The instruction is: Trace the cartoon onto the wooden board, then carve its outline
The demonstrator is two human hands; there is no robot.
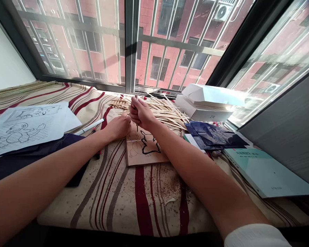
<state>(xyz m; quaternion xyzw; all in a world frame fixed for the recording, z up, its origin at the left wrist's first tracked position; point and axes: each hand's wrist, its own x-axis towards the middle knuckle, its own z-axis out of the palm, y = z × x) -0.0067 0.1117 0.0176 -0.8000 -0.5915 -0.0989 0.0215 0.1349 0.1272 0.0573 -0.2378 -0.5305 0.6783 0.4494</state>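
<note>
wood board (pixel 149 157) w/ blk outline

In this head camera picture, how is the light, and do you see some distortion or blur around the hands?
In the head view, strong daylight enters through the window, with glare on the right pane; the wide lens makes the window bars lean and stretches the forearms; the right hand and left hand show no strong blur.
</note>
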